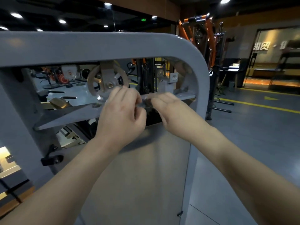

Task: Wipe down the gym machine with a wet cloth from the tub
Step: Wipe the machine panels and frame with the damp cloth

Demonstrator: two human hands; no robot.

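Left hand: the fingers are curled in towards the thumb and pinch a small wad at their tips.
Right hand: the fingers lie close together and point at the same wad. Blur hides the tips, so I cannot tell whether they pinch it or only touch it.
Cloth: a small greyish, half-clear smear between the two sets of fingertips. I take it for the cloth, but the blur leaves that unsure.
Machine: a grey painted frame that arches above and beyond the fingers.
Crossbar: it runs just behind the fingers, slanting down to the left of them.
Pulley: just above and behind the left fingers.
Panel: a flat grey sheet below both wrists.
Tub: not in view.
Handling, cloth: probably light, limp and wet. It should fold round edges but may drip and slide on smooth paint. Best bunched into a pad under flat fingers, not held by one corner.
Handling, machine: stiff, heavy and fixed, so it should take firm pressure.
Risk: the gap round the pulley and the bracket edges near the fingertips could snag the cloth or nip a finger.
Step, as I judge it: readying the cloth between the hands before wiping the crossbar.
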